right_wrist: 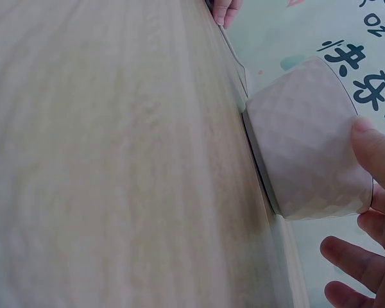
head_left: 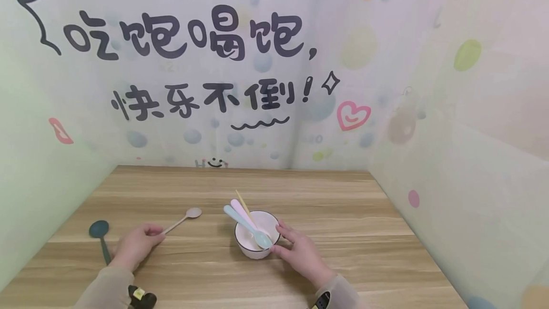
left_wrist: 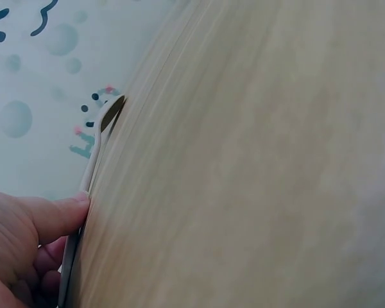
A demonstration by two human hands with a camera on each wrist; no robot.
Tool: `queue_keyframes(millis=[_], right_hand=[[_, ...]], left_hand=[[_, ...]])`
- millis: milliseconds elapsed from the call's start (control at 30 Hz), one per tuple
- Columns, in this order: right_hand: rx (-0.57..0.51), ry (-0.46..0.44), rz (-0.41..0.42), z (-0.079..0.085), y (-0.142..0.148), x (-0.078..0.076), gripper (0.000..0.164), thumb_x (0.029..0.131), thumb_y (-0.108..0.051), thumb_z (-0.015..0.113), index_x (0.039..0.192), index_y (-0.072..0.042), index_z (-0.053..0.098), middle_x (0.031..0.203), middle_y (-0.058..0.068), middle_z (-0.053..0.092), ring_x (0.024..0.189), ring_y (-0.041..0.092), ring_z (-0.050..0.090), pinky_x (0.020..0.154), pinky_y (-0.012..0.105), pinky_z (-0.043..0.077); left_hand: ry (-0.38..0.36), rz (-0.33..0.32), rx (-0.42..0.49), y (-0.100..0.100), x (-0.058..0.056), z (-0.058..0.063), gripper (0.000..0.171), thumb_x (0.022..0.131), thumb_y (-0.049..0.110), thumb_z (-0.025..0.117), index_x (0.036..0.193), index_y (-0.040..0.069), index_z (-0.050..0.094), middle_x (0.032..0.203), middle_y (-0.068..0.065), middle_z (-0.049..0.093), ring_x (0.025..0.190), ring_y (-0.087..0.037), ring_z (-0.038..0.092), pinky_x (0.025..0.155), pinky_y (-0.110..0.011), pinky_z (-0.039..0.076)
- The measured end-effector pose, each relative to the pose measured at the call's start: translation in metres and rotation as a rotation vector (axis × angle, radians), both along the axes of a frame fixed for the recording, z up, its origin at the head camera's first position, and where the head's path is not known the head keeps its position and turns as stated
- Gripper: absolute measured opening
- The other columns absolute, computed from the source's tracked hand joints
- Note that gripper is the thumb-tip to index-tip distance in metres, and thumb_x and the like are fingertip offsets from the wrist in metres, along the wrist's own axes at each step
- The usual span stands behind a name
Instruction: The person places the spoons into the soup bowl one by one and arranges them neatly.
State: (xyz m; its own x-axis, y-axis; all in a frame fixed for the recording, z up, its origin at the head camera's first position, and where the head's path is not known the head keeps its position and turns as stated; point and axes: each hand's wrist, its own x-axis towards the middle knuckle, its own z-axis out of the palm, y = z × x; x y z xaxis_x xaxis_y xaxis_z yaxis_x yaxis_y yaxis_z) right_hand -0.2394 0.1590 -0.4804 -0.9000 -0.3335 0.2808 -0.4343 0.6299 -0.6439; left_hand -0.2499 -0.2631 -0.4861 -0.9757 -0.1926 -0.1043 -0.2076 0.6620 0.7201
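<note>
My left hand (head_left: 136, 246) pinches the handle of a pale pinkish-beige spoon (head_left: 194, 212) between thumb and fingers; its bowl end points right and away, low over the table. In the left wrist view the thumb lies along the spoon handle (left_wrist: 91, 167). My right hand (head_left: 302, 254) holds the right side of a white bowl (head_left: 253, 254) with a dark rim, thumb and a finger at its edge, other fingers spread. The bowl stands upright on the table. A light blue spoon (head_left: 241, 220), a pink spoon (head_left: 236, 205) and a thin wooden stick (head_left: 241, 199) lean in it.
A dark teal round-headed spoon (head_left: 99, 229) lies at the left, its handle end partly behind my left hand. The wood-grain table (head_left: 321, 204) meets a printed back wall (head_left: 171, 147) and side walls.
</note>
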Motion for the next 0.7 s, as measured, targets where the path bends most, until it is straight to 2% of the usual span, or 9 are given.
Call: queue_keyframes(millis=[233, 500, 700], right_hand=[[-0.010, -0.017, -0.001, 0.0000, 0.0001, 0.0007, 0.068, 0.083, -0.051, 0.068, 0.133, -0.006, 0.057, 0.143, 0.006, 0.048, 0.130, 0.027, 0.046, 0.103, 0.046, 0.037], [-0.010, -0.006, -0.001, 0.0008, 0.0002, 0.0006, 0.067, 0.083, -0.050, 0.070, 0.132, -0.006, 0.058, 0.143, 0.006, 0.049, 0.129, 0.027, 0.047, 0.103, 0.046, 0.037], [-0.003, -0.001, -0.005, 0.0000, -0.0001, 0.0005, 0.066, 0.083, -0.050, 0.069, 0.132, -0.006, 0.058, 0.143, 0.006, 0.049, 0.129, 0.027, 0.047, 0.103, 0.046, 0.037]], left_hand=[[0.005, -0.006, -0.024, 0.0003, -0.0005, 0.0013, 0.035, 0.090, 0.034, 0.065, 0.108, 0.004, 0.066, 0.109, -0.019, 0.064, 0.103, -0.041, 0.053, 0.086, -0.065, 0.014], [-0.002, -0.014, -0.020, 0.0002, -0.0004, 0.0015, 0.039, 0.093, 0.038, 0.061, 0.109, 0.003, 0.066, 0.109, -0.021, 0.064, 0.105, -0.042, 0.052, 0.086, -0.068, 0.013], [-0.009, -0.001, -0.015, 0.0017, -0.0003, 0.0035, 0.043, 0.096, 0.038, 0.056, 0.113, 0.000, 0.064, 0.107, -0.018, 0.064, 0.097, -0.034, 0.056, 0.085, -0.060, 0.026]])
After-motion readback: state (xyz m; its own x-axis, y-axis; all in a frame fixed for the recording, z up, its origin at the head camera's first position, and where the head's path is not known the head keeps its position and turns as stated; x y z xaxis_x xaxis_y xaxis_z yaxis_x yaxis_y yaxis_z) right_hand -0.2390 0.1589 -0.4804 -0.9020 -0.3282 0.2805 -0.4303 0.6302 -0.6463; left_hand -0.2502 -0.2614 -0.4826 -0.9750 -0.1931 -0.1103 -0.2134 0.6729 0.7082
